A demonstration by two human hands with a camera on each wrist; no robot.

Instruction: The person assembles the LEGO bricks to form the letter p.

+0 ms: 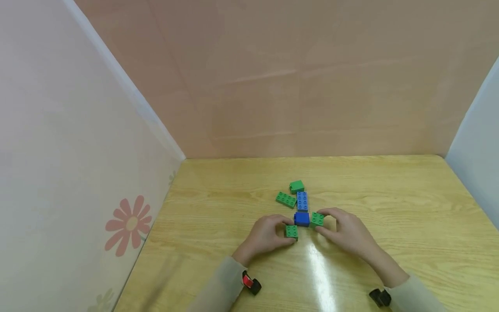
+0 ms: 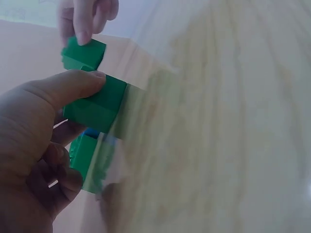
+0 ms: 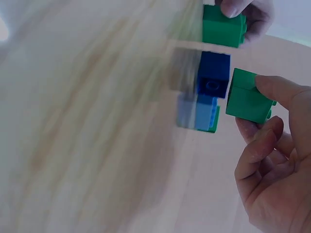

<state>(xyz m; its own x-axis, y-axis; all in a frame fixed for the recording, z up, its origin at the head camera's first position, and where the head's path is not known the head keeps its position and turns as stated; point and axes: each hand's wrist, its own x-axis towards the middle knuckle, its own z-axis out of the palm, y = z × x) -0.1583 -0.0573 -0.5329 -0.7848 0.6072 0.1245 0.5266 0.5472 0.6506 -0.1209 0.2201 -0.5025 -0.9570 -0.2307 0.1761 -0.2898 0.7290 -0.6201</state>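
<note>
left fingers (image 1: pixel 282 219) pinch one green block (image 1: pixel 291 232); right fingers (image 1: pixel 330 212) hold my other block (image 1: pixel 317 219), just right of the dark-blue brick (image 1: pixel 302 219).

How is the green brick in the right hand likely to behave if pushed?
The green brick looks like rigid plastic, so it probably won't flex. Its flat faces make rolling unlikely, and its small, compact body suggests little weight.

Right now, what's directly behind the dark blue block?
The long light-blue block, studs up, with a small green block beyond. The dark blue block hides whether the two blue blocks touch.
</note>
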